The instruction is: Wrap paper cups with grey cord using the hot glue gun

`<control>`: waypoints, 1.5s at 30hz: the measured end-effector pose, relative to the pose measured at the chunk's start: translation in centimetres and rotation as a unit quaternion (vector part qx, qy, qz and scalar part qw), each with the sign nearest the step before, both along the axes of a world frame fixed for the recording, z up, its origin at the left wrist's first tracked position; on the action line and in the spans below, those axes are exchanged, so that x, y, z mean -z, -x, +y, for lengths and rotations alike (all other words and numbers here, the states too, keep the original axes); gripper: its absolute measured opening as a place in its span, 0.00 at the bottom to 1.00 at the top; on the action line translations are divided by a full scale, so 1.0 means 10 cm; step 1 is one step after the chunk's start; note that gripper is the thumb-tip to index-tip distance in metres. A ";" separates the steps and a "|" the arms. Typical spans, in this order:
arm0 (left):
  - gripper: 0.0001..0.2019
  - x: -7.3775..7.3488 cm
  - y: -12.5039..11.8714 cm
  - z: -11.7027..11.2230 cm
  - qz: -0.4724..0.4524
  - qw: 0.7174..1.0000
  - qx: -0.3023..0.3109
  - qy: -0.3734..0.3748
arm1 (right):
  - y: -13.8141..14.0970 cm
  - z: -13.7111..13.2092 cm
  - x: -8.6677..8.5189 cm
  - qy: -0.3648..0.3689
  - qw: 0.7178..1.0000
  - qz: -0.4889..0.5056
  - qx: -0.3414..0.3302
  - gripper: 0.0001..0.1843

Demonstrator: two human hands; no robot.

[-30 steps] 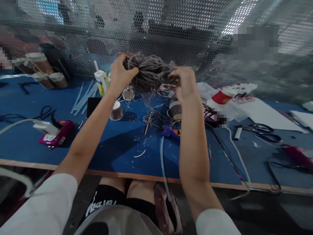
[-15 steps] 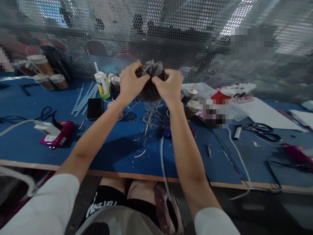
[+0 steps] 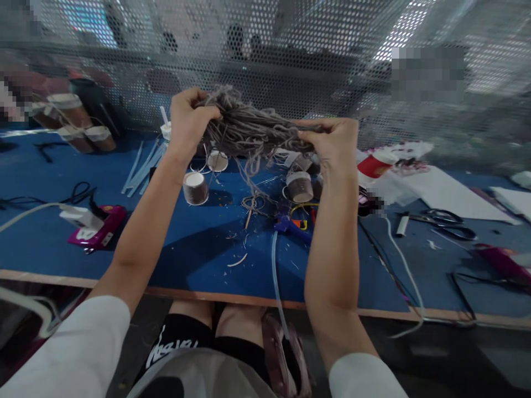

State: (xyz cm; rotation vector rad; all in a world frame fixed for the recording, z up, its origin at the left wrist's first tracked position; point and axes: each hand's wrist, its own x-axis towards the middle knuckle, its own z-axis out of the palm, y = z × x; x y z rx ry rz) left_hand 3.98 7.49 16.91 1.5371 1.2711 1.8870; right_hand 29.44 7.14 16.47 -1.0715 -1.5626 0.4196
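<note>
Grey yarn bundle [image 3: 259,130] was above blue table [image 3: 199,260], stretched sideways. Left hand [image 3: 186,122] pinched its left end, right hand [image 3: 338,145] its right end. Gentle, even pull seemed best; loose strands [image 3: 252,167], dangling near glue gun [image 3: 285,223], could snag.

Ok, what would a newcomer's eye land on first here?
The bundle of grey yarn, held up above the blue table between the left hand and right hand. Then the magenta power strip on the table at the picture's left, and the dark-handled scissors at its right.
</note>
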 end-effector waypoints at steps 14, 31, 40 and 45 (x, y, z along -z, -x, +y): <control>0.21 0.11 0.21 0.24 0.017 0.995 -0.098 0.006 | -0.34 -0.05 -0.05 0.069 0.986 0.144 0.043 0.09; 0.08 0.26 -0.41 0.01 -0.012 0.990 0.130 0.050 | 0.43 -0.07 0.09 -0.027 0.988 -0.145 0.047 0.09; 0.08 0.27 -0.48 -0.01 -0.002 0.990 0.135 0.030 | 0.35 -0.12 0.02 -0.016 0.977 -0.211 -0.013 0.08; 0.13 0.18 -0.48 -0.14 0.033 0.989 0.135 0.045 | 0.36 -0.10 0.10 -0.055 0.971 -0.211 0.102 0.04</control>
